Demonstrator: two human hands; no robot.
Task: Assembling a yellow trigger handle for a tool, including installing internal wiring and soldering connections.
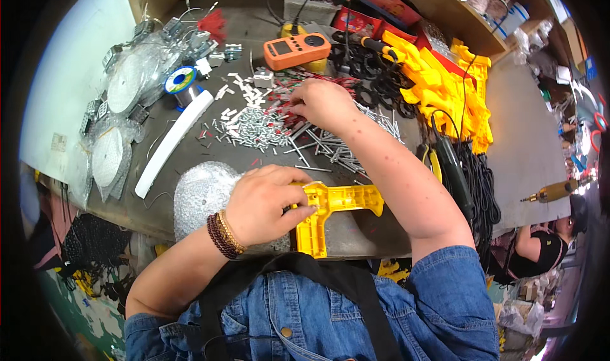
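A yellow plastic housing half [324, 212], shaped like a pistol grip with its ribbed inside facing up, rests at the table's front edge. My left hand [270, 202] holds it by its left side, thumb over the rim. Under and beside that hand lies a round item in bubble wrap [202, 193]. Farther off, my right hand [324, 106] dips into a pile of small parts with red and dark wires [283, 94]. Its fingers are pinched together, and what is between them is hidden. Small metal pins [251, 127] and longer metal rods [330, 146] lie heaped nearby.
A white plastic strip [175, 144] and a solder spool [183, 86] lie left. At the back sits an orange meter [297, 51]. Yellow housings [445, 88] are stacked right, near a dark-handled tool [452, 177] and black cables [480, 189]. A person [537, 247] sits at far right.
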